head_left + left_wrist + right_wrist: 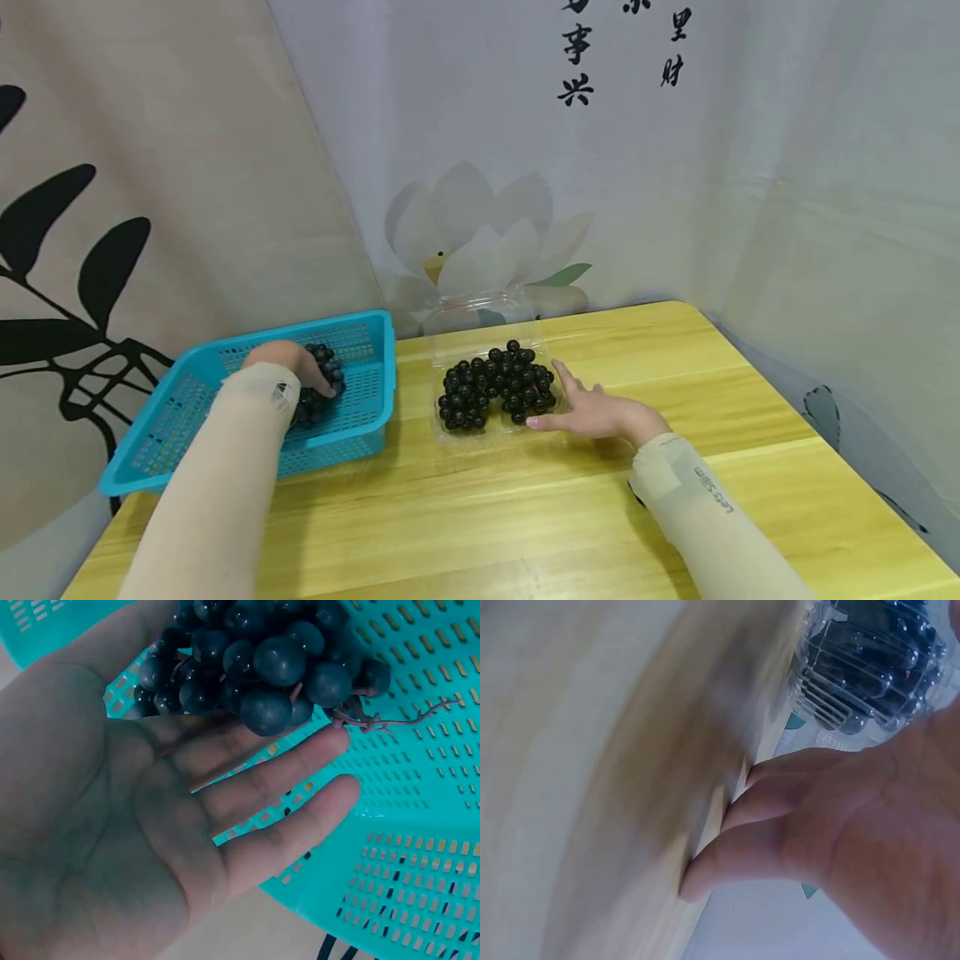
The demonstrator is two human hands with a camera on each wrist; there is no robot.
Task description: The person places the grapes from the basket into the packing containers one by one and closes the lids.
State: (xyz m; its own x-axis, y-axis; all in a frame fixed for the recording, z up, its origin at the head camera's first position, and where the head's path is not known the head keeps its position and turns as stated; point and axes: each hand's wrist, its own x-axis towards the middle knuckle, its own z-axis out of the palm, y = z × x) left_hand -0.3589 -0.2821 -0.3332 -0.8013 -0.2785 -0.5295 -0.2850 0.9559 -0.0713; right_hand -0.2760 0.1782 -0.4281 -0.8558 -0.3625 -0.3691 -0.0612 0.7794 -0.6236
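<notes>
My left hand reaches into a blue plastic basket and grips a bunch of dark grapes. In the left wrist view, the thumb is on one side of the bunch and fingers on the other, partly hidden by grapes; the two lowest fingers stretch out below. A thin stem sticks out to the right. My right hand is spread beside a clear plastic box that holds more dark grapes. Its thumb and index finger are at the box's right side, and other fingertips touch the table in the right wrist view.
The box's clear lid stands raised at the back. Box and basket are on a wooden table, the basket at the left edge. A printed curtain hangs behind the table.
</notes>
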